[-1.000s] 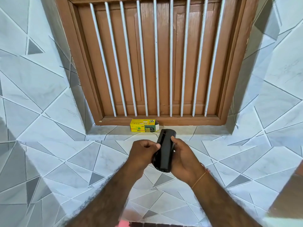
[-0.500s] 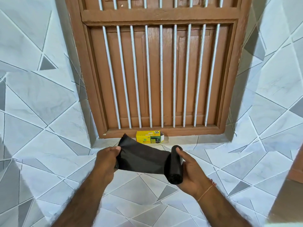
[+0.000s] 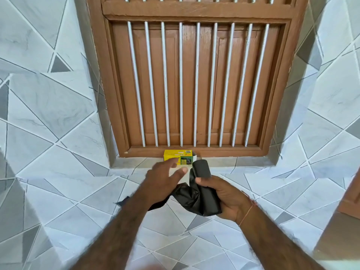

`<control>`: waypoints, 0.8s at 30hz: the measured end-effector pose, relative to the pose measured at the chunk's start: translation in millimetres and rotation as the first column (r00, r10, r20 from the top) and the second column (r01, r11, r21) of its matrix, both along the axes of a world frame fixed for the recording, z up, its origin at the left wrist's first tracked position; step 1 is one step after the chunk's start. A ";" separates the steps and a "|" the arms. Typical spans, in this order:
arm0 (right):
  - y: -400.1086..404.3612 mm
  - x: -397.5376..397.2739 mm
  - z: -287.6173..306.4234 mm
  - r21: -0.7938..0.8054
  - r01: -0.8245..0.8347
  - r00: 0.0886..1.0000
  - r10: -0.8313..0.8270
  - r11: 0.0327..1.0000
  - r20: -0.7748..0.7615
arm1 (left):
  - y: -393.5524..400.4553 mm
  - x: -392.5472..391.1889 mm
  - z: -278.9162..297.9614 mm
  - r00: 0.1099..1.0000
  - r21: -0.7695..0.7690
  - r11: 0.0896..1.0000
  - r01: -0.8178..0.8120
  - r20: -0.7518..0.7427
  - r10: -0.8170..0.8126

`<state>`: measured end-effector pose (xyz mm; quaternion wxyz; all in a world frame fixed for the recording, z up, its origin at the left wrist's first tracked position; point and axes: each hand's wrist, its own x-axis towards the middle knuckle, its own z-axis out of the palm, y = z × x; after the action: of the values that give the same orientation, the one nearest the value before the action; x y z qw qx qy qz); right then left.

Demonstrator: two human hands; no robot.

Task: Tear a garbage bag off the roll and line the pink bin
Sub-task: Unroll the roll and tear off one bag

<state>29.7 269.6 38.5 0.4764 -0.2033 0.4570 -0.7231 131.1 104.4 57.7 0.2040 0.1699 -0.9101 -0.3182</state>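
Note:
My right hand grips a black roll of garbage bags, held upright in front of the tiled wall. A loose length of black bag hangs off the roll and sags to the left, passing under my left forearm. My left hand hovers just left of the roll, blurred, with fingers spread and nothing in them. The pink bin does not show in this view.
A small yellow box stands on the tiled sill below a brown wooden window with white bars. Grey and white tiled walls surround the sill. A brown wooden edge shows at the right.
My left hand pulled a length of bag out to the left, then let it go; the bag now sags. The roll has tipped upright in my right hand.

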 end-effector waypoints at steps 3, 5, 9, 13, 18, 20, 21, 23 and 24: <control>3.1 -0.3 4.2 -0.033 -0.040 0.999 0.040 0.999 -0.006 | 6.4 -10.7 -7.3 0.956 0.325 0.938 0.118 0.217 -0.195; 10.5 -2.7 6.2 -0.002 -0.008 1.000 0.008 1.000 0.021 | -0.4 -5.7 -10.6 0.950 0.484 0.863 0.145 0.175 -0.258; 23.4 -11.0 6.3 0.052 0.025 0.997 -0.029 0.998 0.072 | -21.2 5.7 -10.6 0.920 0.504 0.847 0.168 0.228 -0.318; 31.3 -17.8 2.6 0.060 0.052 0.995 -0.057 0.997 0.080 | -41.4 16.5 0.1 0.914 0.504 0.846 0.174 0.237 -0.330; 34.5 -20.5 -6.6 0.061 0.080 0.991 -0.086 0.995 0.102 | -54.1 25.0 21.9 0.954 0.425 0.886 0.184 0.138 -0.265; 36.6 -21.3 -8.9 0.086 0.095 0.989 -0.104 0.992 0.102 | -61.1 30.3 28.8 0.950 0.372 0.913 0.169 0.184 -0.251; 38.1 -21.0 -8.9 0.102 0.099 0.988 -0.109 0.990 0.106 | -64.6 32.8 30.9 0.950 0.351 0.924 0.152 0.208 -0.235; 41.3 -22.1 -9.7 0.124 0.110 0.986 -0.124 0.986 0.111 | -71.6 37.7 32.8 0.951 0.310 0.942 0.128 0.233 -0.205; 43.4 -23.4 -9.7 0.131 0.119 0.985 -0.134 0.984 0.112 | -75.4 39.6 33.7 0.951 0.289 0.950 0.116 0.242 -0.190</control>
<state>6.4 313.0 28.7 0.4678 -0.1000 0.4834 -0.7331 170.7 29.0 91.3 0.0285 0.1658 -0.8875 -0.4291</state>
